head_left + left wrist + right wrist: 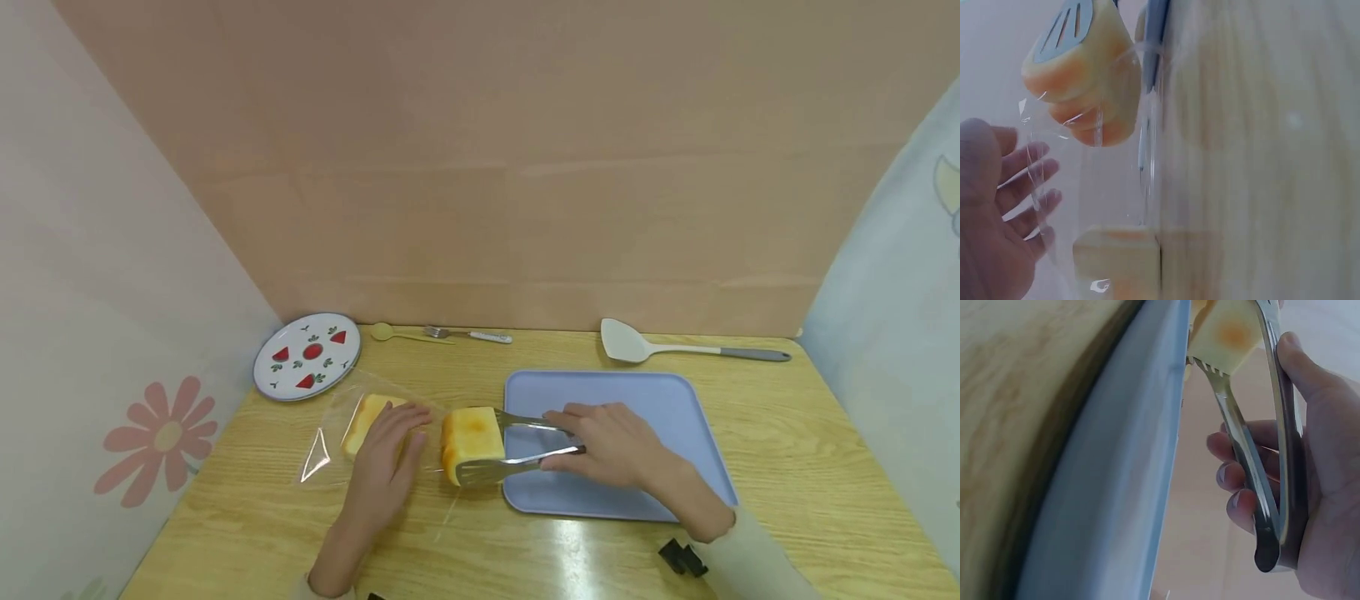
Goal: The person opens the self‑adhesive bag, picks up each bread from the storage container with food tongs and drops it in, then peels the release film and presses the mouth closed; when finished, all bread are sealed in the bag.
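My right hand (pixel 611 442) holds metal tongs (pixel 522 461), its thumb on one arm and its fingers around the other. Between the tong ends is a yellow, brown-edged bread slice (pixel 476 427), held just left of the blue tray (pixel 618 504). To the left lies a clear plastic bag (pixel 318 454) with another bread slice (pixel 365 421) inside. My left hand (pixel 378 475) is over the bag, its fingers loosely extended. In the left wrist view, those fingers (pixel 1025 187) touch or lie behind the bag's edge; the tonged bread (pixel 1085 75) overlaps the film.
A plate with a watermelon pattern (pixel 300 387) stands at the back left. Along the back lie a yellow spoon (pixel 382 332), a fork (pixel 487 337) and a white spatula (pixel 626 342) with a grey handle. Fabric and a tan backdrop border the wooden table (pixel 787 433).
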